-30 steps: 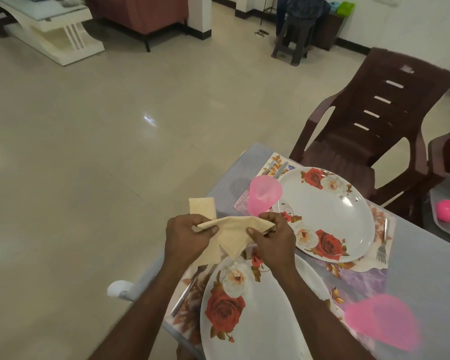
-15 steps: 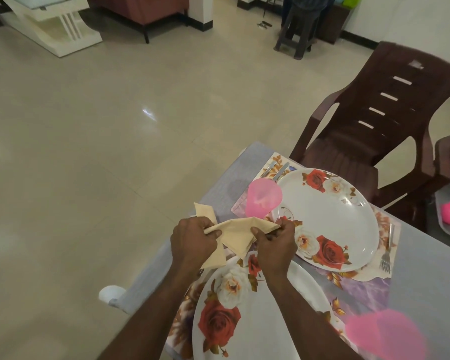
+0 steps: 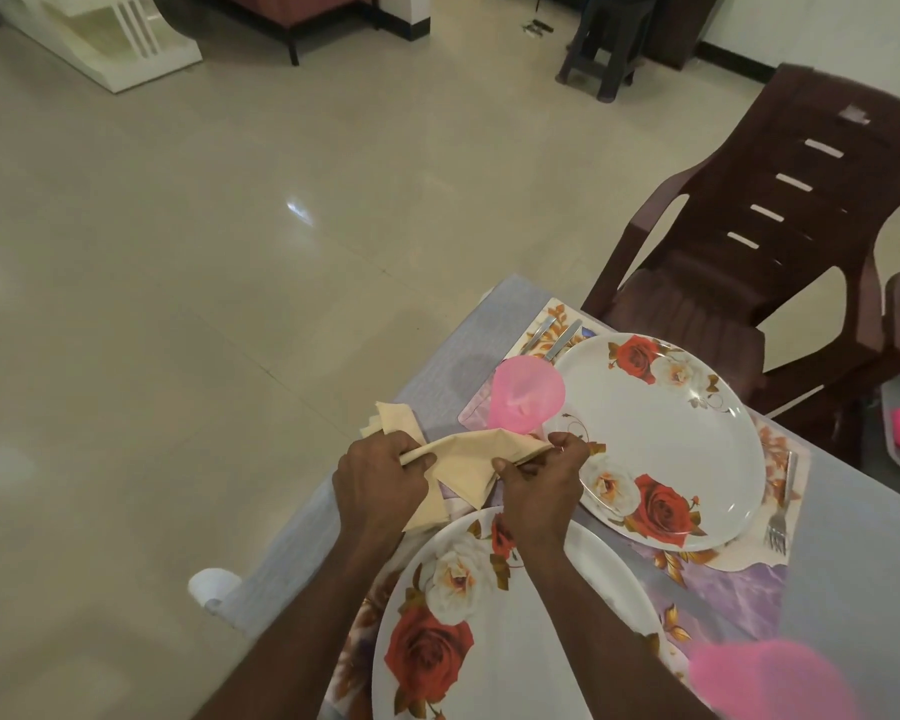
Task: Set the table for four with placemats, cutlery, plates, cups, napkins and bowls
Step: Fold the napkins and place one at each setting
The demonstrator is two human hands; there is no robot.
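Both hands are engaged on one cream cloth napkin [image 3: 468,462], held in the air above the gap between the two floral plates. The left hand [image 3: 380,483] grips the napkin's left end with curled fingers; the right hand [image 3: 539,485] pinches its right corner between thumb and fingertips. The cloth is stretched between them along a top fold, with a loose triangular flap hanging below.

Judgement: the step in hand is folding this napkin for the near setting. To do it well, the edges should be matched before the crease is pressed, the hanging flap tucked in, and the finished fold laid flat on the placemat [image 3: 739,589] beside the near plate [image 3: 489,641], clear of the pink cup [image 3: 526,400] just beyond the hands, which looks easy to tip.

Further napkins [image 3: 393,418] appear to lie on the table [image 3: 853,589] behind the left hand; their number cannot be determined. A fork [image 3: 780,517] lies right of the far plate [image 3: 661,439], and cutlery handles [image 3: 559,337] show at its upper left.

The near plate is cut off at the bottom edge. A pink blur [image 3: 770,680] at lower right cannot be identified with certainty. No bowls are visible. Only two settings fall within view.
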